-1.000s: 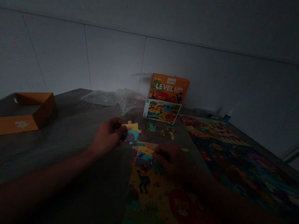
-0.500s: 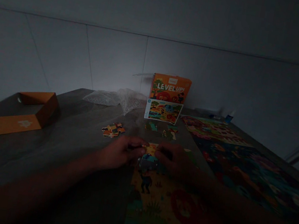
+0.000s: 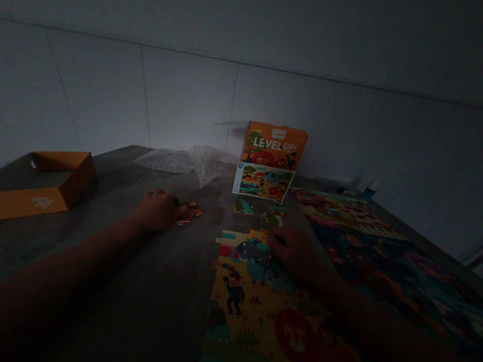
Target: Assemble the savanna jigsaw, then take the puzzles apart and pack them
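A grey table [image 3: 151, 289] is carrying the half-built puzzle [image 3: 273, 327], with the right hand [image 3: 297, 252] lying flat on its far edge, fingers apart. The left hand [image 3: 155, 210] is touching 1 small pile of pieces [image 3: 188, 212] (grip unclear in the dark).

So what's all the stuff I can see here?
Puzzle box: one, orange, upright against the wall.
Picture card: one, colourful, leaning on the box.
Bubble wrap: one, clear, left of the box.
Box tray: one, orange, table's left.
Loose pieces: small pile, orange, by the left hand.
More pieces: few, green, before the card.
Half-built puzzle: one, yellow, near middle.
Finished puzzle: one, dark blue, right.
Table: one, grey.
Left hand: on the loose pieces.
Right hand: on the half-built puzzle.
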`<act>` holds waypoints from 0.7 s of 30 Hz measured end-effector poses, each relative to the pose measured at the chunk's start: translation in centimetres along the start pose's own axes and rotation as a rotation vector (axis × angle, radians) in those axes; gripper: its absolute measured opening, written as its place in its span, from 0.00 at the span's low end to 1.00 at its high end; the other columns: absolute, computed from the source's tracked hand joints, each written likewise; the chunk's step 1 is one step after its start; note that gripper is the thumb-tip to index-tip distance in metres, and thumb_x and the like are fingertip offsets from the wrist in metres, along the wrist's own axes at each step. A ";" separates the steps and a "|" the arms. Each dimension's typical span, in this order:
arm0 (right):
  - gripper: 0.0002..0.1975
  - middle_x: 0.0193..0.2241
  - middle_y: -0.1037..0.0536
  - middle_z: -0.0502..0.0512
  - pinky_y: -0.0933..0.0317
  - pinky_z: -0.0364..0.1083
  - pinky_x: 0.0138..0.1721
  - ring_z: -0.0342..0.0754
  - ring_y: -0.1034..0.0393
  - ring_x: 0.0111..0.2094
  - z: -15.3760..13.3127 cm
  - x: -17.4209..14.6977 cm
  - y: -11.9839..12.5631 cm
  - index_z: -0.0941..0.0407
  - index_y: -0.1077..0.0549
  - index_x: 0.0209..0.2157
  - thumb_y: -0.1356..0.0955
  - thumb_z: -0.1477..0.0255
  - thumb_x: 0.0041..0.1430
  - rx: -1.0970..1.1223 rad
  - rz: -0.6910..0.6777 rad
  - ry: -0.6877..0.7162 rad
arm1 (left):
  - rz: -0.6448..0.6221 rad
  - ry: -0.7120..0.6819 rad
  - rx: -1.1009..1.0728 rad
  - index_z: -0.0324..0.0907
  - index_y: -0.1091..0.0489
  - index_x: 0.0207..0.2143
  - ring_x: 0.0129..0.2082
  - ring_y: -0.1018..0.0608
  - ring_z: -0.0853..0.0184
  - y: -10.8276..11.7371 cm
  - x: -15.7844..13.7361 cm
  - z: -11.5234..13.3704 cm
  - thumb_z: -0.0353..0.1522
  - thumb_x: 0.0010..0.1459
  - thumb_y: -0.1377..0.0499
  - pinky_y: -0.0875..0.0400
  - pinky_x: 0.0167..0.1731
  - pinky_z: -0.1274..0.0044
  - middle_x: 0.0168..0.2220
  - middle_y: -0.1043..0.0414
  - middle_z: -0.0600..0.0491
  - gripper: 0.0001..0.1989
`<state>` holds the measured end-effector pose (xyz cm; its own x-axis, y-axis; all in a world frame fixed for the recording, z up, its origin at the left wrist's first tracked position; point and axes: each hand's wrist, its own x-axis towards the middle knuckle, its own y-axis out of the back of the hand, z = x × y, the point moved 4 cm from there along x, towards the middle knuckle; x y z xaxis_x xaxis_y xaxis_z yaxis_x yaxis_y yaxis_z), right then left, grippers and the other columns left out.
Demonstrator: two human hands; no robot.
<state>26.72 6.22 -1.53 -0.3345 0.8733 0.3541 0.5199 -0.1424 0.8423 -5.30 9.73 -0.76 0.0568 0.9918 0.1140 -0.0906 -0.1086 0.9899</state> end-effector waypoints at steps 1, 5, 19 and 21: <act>0.14 0.19 0.32 0.50 0.53 0.44 0.25 0.44 0.39 0.22 -0.2 -0.1 -0.1 0.56 0.37 0.19 0.38 0.70 0.57 -0.004 -0.016 0.014 | -0.003 -0.006 0.018 0.36 0.23 0.43 0.49 0.26 0.45 -0.1 -0.1 0.1 0.57 0.54 0.49 0.34 0.46 0.64 0.41 0.23 0.35 0.35; 0.13 0.21 0.28 0.53 0.49 0.44 0.26 0.45 0.36 0.23 -0.4 -0.3 -0.2 0.57 0.33 0.22 0.38 0.68 0.58 -0.050 -0.023 -0.009 | 0.007 0.007 0.024 0.37 0.24 0.45 0.48 0.25 0.47 0.0 -0.1 0.3 0.57 0.53 0.48 0.33 0.45 0.67 0.42 0.23 0.37 0.35; 0.05 0.32 0.25 0.58 0.37 0.48 0.35 0.51 0.30 0.33 -0.5 -0.3 0.3 0.58 0.29 0.33 0.33 0.73 0.53 0.010 0.133 0.035 | 0.049 0.077 -0.273 0.35 0.25 0.47 0.41 0.20 0.52 0.0 0.4 -0.2 0.47 0.50 0.37 0.30 0.35 0.73 0.44 0.22 0.38 0.28; 0.04 0.31 0.25 0.58 0.38 0.48 0.35 0.51 0.30 0.33 -0.8 -0.3 0.4 0.58 0.29 0.32 0.33 0.74 0.53 0.015 0.146 0.060 | 0.080 0.088 -0.298 0.36 0.27 0.49 0.41 0.20 0.54 0.1 0.4 -0.2 0.44 0.51 0.37 0.29 0.36 0.73 0.45 0.22 0.39 0.27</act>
<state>26.38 5.51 -0.99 -0.3012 0.8143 0.4961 0.5782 -0.2578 0.7741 -5.51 10.16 -0.60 -0.0470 0.9843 0.1701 -0.3794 -0.1751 0.9085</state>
